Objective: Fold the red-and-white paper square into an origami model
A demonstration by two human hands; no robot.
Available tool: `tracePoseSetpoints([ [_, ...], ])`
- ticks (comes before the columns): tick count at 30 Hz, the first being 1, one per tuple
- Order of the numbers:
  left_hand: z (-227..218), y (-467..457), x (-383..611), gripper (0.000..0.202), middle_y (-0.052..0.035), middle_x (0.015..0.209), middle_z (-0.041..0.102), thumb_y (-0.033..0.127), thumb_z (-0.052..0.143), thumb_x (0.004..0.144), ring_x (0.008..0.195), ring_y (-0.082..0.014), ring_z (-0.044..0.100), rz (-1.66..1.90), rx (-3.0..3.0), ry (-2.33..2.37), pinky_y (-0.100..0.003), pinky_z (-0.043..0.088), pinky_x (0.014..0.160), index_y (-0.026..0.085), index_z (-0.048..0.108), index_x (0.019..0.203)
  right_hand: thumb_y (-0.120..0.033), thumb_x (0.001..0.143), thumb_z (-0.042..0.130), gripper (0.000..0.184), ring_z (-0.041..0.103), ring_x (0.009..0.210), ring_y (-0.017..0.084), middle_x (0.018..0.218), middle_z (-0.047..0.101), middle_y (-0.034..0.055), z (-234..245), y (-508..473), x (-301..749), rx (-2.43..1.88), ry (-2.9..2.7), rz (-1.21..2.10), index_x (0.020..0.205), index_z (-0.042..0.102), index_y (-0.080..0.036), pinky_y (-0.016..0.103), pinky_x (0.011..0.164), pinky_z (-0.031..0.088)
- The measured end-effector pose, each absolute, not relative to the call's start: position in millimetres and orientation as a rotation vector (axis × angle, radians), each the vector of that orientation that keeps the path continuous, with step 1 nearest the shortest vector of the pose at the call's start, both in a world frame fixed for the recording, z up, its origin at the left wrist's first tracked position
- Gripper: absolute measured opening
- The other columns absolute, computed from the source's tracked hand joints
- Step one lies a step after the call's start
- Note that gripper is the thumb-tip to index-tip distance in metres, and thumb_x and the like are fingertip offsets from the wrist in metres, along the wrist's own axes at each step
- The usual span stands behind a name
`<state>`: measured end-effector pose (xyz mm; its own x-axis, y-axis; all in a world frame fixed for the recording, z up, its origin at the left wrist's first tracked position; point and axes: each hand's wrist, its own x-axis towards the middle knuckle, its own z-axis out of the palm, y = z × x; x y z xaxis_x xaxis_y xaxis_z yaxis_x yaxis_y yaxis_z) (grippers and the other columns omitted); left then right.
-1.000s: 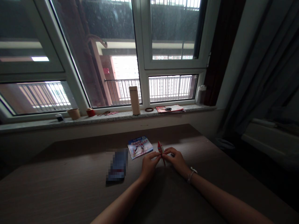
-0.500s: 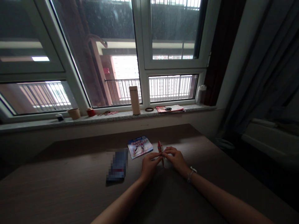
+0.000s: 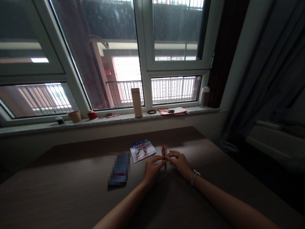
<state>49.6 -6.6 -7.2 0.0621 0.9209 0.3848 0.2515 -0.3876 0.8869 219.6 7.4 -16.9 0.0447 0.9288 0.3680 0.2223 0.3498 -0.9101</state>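
Above the brown table (image 3: 78, 178), both hands pinch a small folded piece of red-and-white paper (image 3: 163, 149), held upright between them. My left hand (image 3: 152, 169) has it between thumb and fingers on one side. From the other side my right hand (image 3: 179, 163), with a pale bracelet at the wrist, grips it the same way. The paper's pointed top shows over the fingertips and a narrow end hangs below; its middle is hidden by the fingers. Just left of the hands lies a colourful booklet (image 3: 142, 150), flat on the table.
A dark, pixelated flat object (image 3: 119, 170) lies left of my left hand. Along the windowsill (image 3: 114, 120) stand a beige bottle (image 3: 136, 103), a paper cup (image 3: 74, 116), a red spool-like item (image 3: 91, 115) and a clear bottle (image 3: 204, 97). Scissors (image 3: 171, 111) rest on red-and-white papers (image 3: 178, 110).
Both hands keep their pinch on the folded paper, which has turned very slightly. The view has shifted a little; everything else stays in place.
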Motion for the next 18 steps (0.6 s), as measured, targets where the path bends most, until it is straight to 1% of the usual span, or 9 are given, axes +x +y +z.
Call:
tracePoseSetpoints([
  [6,-5.1,-6.8,50.7,0.018,-0.0052,0.091,0.077,0.031,0.073,0.071,0.09,-0.0241,0.069,1.36,1.705,1.144,-0.035,0.051,0.088,0.021,0.079,0.085,-0.053,0.068,0.074,0.031,0.061,0.106,0.03,0.09,0.075,0.0091,-17.7,8.2,220.6,-1.13,-1.457,0.744,0.074,0.077,-0.023,0.044,0.1,0.042],
  [10,-2.1,-7.1,51.1,0.017,-0.004,0.091,0.078,0.028,0.069,0.072,0.091,-0.0242,0.07,1.339,1.693,1.159,-0.035,0.051,0.089,0.021,0.079,0.085,-0.052,0.069,0.073,0.031,0.063,0.102,0.028,0.09,0.075,0.0091,-20.2,9.4,220.2,-1.132,-1.438,0.728,0.075,0.077,-0.022,0.043,0.097,0.044],
  [14,1.1,-9.4,51.6,0.018,-0.0024,0.09,0.078,0.028,0.066,0.074,0.092,-0.0245,0.07,1.332,1.685,1.215,-0.035,0.051,0.088,0.021,0.077,0.085,-0.053,0.069,0.073,0.031,0.064,0.1,0.028,0.089,0.075,0.0081,-20.6,9.1,218.8,-1.133,-1.424,0.72,0.076,0.076,-0.022,0.043,0.095,0.045],
  [18,4.0,-12.1,52.1,0.018,-0.0019,0.088,0.077,0.032,0.066,0.074,0.09,-0.0244,0.07,1.331,1.685,1.273,-0.033,0.05,0.086,0.02,0.076,0.083,-0.051,0.069,0.073,0.029,0.064,0.101,0.028,0.088,0.075,0.0077,-18.4,7.4,218.0,-1.114,-1.447,0.71,0.075,0.076,-0.023,0.042,0.096,0.044],
])
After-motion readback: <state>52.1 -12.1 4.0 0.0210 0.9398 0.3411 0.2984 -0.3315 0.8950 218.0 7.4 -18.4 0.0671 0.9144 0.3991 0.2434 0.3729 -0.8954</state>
